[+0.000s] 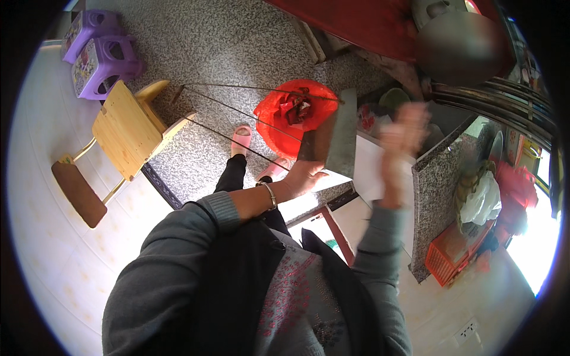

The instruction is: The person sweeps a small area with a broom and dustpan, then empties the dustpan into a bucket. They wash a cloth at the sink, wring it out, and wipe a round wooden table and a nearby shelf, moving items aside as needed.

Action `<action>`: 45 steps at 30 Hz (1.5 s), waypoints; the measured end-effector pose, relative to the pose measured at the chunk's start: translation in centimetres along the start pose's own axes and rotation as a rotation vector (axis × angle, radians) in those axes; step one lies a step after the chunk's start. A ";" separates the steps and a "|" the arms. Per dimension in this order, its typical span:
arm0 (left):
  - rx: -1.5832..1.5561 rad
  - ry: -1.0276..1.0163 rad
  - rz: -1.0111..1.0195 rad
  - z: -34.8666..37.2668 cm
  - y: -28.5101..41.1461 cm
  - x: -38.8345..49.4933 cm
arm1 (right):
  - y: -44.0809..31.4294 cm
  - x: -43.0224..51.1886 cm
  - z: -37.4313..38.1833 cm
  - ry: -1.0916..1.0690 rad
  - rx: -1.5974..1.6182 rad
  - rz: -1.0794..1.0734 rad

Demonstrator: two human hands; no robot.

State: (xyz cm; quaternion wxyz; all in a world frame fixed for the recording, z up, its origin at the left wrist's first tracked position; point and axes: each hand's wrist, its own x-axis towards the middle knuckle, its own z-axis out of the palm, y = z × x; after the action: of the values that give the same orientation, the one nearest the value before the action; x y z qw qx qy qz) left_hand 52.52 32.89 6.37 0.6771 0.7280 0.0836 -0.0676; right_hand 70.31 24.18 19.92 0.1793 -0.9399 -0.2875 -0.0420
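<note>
My left hand (300, 180), with a bracelet at the wrist, grips the near edge of a bent sheet-metal pan (342, 138). Thin dark rods or cords run from the pan to a meeting point at upper left; which of the two they are, I cannot tell. The pan stands tilted beside and partly over a bin lined with a red plastic bag (267, 129), which has crumpled waste inside. To the right of the pan, my right hand (404, 133) is raised and motion-blurred, with its fingers seemingly extended and no held object visible.
A wooden chair (127, 129) and purple plastic stools (107, 62) stand at left. On the right are a granite-patterned counter edge (427, 200), an orange plastic basket (454, 258) and a white plastic bag (481, 200). A red surface (356, 22) spans the top. My feet wear pink slippers (241, 141).
</note>
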 end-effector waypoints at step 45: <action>-0.484 0.618 0.145 -18.5 15.2 -8.5 | -0.7 -27.1 7.3 -0.230 1.388 0.974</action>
State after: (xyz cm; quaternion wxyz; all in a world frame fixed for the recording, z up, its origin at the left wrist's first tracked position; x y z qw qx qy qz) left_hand 47.20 50.01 24.37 0.7752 0.5373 0.2452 0.2241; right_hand 47.27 13.12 8.39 0.6821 -0.6343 0.1714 0.3210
